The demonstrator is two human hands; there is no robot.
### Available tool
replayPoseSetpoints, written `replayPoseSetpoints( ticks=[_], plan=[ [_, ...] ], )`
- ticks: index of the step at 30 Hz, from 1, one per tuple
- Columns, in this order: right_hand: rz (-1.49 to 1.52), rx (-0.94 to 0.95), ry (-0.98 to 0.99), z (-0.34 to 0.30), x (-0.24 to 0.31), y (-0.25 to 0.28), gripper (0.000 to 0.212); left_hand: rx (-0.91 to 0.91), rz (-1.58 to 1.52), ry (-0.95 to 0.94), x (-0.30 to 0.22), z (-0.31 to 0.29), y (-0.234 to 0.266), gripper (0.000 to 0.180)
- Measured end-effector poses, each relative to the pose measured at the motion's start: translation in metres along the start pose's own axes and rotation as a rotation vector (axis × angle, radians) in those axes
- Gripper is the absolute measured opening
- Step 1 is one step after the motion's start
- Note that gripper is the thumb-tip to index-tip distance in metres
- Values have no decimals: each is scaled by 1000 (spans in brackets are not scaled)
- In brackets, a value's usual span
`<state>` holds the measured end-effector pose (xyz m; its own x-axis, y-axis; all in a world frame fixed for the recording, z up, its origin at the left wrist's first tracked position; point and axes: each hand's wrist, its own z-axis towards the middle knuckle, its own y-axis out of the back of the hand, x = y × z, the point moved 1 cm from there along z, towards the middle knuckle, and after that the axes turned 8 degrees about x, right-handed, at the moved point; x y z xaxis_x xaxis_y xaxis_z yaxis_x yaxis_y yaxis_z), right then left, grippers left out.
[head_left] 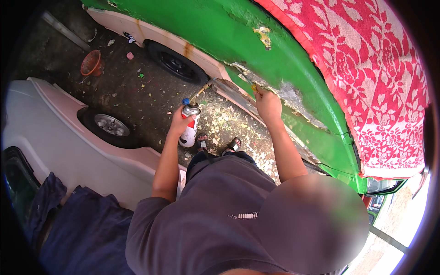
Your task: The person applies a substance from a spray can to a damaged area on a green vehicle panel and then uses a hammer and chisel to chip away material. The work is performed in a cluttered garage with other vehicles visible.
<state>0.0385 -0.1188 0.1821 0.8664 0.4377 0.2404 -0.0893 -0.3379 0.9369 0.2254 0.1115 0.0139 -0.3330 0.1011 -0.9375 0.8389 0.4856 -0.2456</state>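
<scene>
My left hand (178, 122) is wrapped round a blow torch (188, 133), a white and red gas canister with a blue knob and a brass-coloured tube. The tube slants up and right toward the lower edge of a green vehicle body (183, 24). No flame can be made out. In my closed right hand (269, 108) is a scraper (254, 87) with a yellow handle. Its thin blade lies at the upper left end of a rough, stripped patch (291, 94) in the green paint. Whether the blade touches the surface is hard to tell.
Pale paint flakes (231, 120) litter the ground around my feet. A dark tyre (176, 63) stands under the green vehicle. To the left are a pale car (50, 107) and an orange bucket (91, 63). Red and white patterned cloth (366, 68) covers the vehicle at upper right.
</scene>
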Motion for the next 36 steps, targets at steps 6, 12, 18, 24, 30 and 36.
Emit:
replayPoseSetpoints(
  ticks=[6,12,18,24,30,36],
  plan=[
    [14,5,-27,6,-3,-10,32,53,21,-14,3,8,5,45],
    [15,-1,-1,4,2,-16,32,50,-12,-10,0,10,3,44],
    [35,-38,12,3,0,-21,32,77,-57,-28,-3,13,1,43],
    [47,-47,45,6,-4,-25,31,66,18,-11,-13,16,-3,44],
    [59,-47,32,7,6,-23,30,30,26,-50,-21,24,1,45],
    [69,-5,13,8,2,-25,31,37,61,-67,-23,34,4,43]
  ],
)
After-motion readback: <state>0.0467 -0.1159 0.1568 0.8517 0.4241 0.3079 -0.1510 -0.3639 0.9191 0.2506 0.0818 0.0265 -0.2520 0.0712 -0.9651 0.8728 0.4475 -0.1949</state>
